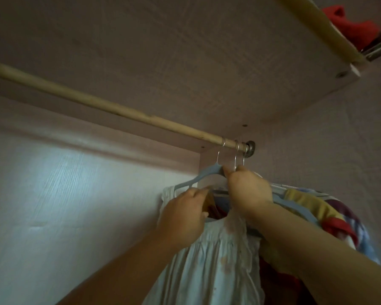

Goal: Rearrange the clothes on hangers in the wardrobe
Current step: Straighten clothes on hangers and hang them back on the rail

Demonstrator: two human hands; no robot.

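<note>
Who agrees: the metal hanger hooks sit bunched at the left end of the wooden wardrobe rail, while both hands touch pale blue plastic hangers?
Not left: the head view shows the metal hanger hooks bunched at the right end of the wooden wardrobe rail.

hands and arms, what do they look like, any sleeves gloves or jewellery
Both are bare. The left hand and right hand wear no gloves, and no watch or bracelet shows at either wrist. The left forearm and right forearm are uncovered to the frame's edge, so no sleeve is in view. Fingers are partly hidden, so rings cannot be ruled out.
</note>
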